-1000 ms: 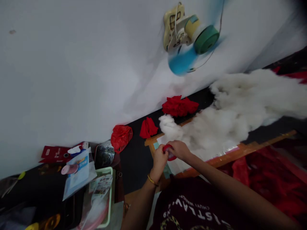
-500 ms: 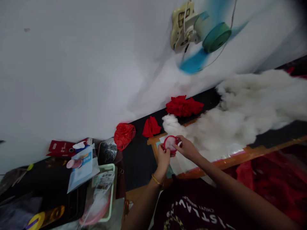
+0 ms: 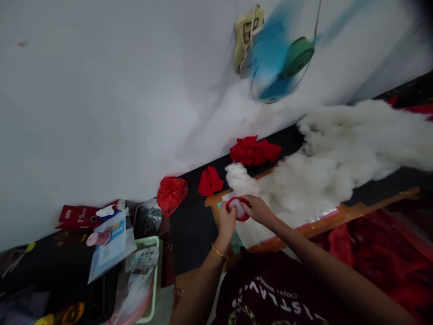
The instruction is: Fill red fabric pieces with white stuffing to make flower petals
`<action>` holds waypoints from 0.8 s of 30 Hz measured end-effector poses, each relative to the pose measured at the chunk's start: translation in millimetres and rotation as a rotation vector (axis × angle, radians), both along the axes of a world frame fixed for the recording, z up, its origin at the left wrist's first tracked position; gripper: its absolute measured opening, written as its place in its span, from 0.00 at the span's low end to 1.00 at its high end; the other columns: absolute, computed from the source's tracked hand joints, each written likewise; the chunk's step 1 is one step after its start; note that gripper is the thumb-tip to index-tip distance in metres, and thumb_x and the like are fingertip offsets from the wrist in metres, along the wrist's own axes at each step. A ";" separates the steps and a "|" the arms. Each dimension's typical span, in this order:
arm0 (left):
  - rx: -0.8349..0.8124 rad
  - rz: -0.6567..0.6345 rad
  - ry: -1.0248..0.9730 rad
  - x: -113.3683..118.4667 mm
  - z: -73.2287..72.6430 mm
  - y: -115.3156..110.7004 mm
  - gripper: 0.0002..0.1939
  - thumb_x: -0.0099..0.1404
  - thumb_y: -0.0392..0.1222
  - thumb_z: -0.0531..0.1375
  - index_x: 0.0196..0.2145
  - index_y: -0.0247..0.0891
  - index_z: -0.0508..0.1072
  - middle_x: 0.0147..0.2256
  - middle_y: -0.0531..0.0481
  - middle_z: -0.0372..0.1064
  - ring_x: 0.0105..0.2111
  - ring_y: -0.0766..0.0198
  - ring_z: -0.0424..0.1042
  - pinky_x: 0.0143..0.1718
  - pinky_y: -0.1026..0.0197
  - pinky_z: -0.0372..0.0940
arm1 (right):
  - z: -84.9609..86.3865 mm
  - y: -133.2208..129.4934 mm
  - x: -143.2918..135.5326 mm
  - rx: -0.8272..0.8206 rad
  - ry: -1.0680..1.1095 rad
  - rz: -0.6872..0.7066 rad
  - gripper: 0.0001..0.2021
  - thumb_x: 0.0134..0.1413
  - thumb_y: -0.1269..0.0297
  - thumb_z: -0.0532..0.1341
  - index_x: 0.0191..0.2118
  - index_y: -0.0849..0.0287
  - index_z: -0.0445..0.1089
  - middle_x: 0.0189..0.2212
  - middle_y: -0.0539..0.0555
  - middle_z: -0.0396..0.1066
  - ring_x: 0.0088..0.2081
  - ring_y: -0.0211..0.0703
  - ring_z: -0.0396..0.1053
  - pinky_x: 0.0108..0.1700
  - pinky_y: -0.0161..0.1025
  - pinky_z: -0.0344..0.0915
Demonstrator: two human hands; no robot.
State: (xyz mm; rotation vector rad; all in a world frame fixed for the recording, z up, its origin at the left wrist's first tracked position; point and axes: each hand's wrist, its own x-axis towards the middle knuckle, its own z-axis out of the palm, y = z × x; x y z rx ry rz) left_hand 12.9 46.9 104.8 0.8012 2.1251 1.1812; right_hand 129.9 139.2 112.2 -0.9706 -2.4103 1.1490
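Observation:
Between my two hands is a small round red fabric pouch (image 3: 244, 215), its mouth open and white stuffing (image 3: 237, 207) showing inside. My left hand (image 3: 226, 220) grips the pouch's left edge, fingers closed round it. On the far right side of the rim, my right hand (image 3: 257, 208) pinches the red fabric. Both hands are over a pale sheet on the table, just in front of a big heap of white fibre filling (image 3: 304, 180). A tuft of the filling reaches toward the pouch from behind.
Red cloth pieces (image 3: 255, 150), a smaller red cloth (image 3: 210, 181) and a red plastic bag (image 3: 172, 195) lie along the wall. At left stand a green-rimmed basket (image 3: 155, 271) and a pink-capped bottle (image 3: 98, 238). A blue fan (image 3: 284, 63) spins on the wall. Red fabric (image 3: 375, 243) lies lower right.
The view has shifted slightly. My right fingers have moved from the pouch's middle to its rim, and my left thumb has drawn back toward the left edge.

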 end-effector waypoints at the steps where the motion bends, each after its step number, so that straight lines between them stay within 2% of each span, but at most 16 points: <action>1: 0.009 0.001 -0.015 1.5 -2.3 0.2 0.07 0.59 0.36 0.56 0.35 0.35 0.73 0.29 0.50 0.71 0.30 0.63 0.68 0.35 0.62 0.63 | 1.1 -0.9 -1.4 0.021 -0.023 0.002 0.14 0.56 0.67 0.56 0.44 0.62 0.74 0.40 0.59 0.76 0.42 0.46 0.72 0.46 0.39 0.64; 6: 0.045 -0.034 -0.065 6.8 -7.5 0.1 0.07 0.58 0.34 0.57 0.34 0.35 0.73 0.29 0.51 0.71 0.29 0.65 0.67 0.33 0.64 0.61 | 6.1 -1.3 -8.6 0.036 -0.213 0.000 0.11 0.54 0.71 0.56 0.40 0.63 0.74 0.38 0.58 0.76 0.40 0.46 0.72 0.45 0.39 0.64; 8: 0.021 -0.022 -0.029 5.3 -5.3 -0.4 0.06 0.56 0.33 0.58 0.32 0.35 0.73 0.28 0.52 0.70 0.29 0.65 0.67 0.34 0.64 0.61 | 4.0 0.9 -9.6 0.033 -0.211 0.018 0.14 0.51 0.76 0.55 0.42 0.62 0.74 0.40 0.57 0.77 0.43 0.46 0.72 0.47 0.38 0.64; 11: -0.018 -0.016 0.027 -0.2 -0.3 -2.8 0.07 0.53 0.30 0.58 0.31 0.35 0.73 0.27 0.52 0.70 0.28 0.65 0.67 0.34 0.63 0.61 | -3.4 5.8 -7.4 0.018 -0.170 -0.028 0.18 0.48 0.79 0.55 0.43 0.62 0.74 0.42 0.58 0.77 0.46 0.46 0.72 0.51 0.39 0.64; 13: -0.041 -0.004 0.043 -4.4 2.0 -5.0 0.07 0.52 0.30 0.58 0.31 0.36 0.72 0.27 0.53 0.70 0.28 0.65 0.67 0.34 0.63 0.61 | -8.4 8.4 -4.3 -0.036 -0.108 -0.047 0.19 0.49 0.78 0.55 0.47 0.61 0.72 0.43 0.58 0.77 0.45 0.45 0.73 0.51 0.40 0.65; 16: -0.043 0.039 0.057 -8.0 3.2 -6.9 0.06 0.54 0.31 0.58 0.32 0.36 0.71 0.27 0.53 0.68 0.28 0.65 0.66 0.34 0.63 0.61 | -11.9 7.6 0.0 -0.136 -0.035 -0.024 0.23 0.54 0.71 0.58 0.57 0.59 0.64 0.47 0.58 0.76 0.39 0.43 0.75 0.47 0.40 0.68; 18: -0.032 0.056 0.069 -7.2 3.4 -6.0 0.06 0.55 0.32 0.58 0.33 0.37 0.71 0.28 0.53 0.68 0.29 0.65 0.66 0.35 0.63 0.61 | -12.0 4.2 0.5 -0.112 -0.050 -0.010 0.26 0.53 0.67 0.61 0.59 0.60 0.62 0.49 0.60 0.74 0.41 0.44 0.74 0.47 0.41 0.67; 21: -0.012 0.028 0.081 -1.0 4.3 -2.6 0.07 0.55 0.30 0.57 0.33 0.37 0.70 0.30 0.52 0.69 0.32 0.64 0.68 0.38 0.62 0.62 | -11.2 0.6 -3.1 0.000 -0.137 0.006 0.21 0.50 0.71 0.60 0.53 0.63 0.67 0.48 0.62 0.73 0.47 0.48 0.71 0.50 0.41 0.65; 24: 0.012 -0.016 0.106 4.8 6.8 -2.2 0.09 0.53 0.28 0.58 0.32 0.38 0.69 0.33 0.51 0.69 0.35 0.63 0.68 0.41 0.61 0.63 | -10.5 5.0 -5.8 0.012 -0.169 -0.023 0.17 0.48 0.77 0.55 0.44 0.62 0.72 0.43 0.59 0.75 0.45 0.46 0.72 0.50 0.40 0.64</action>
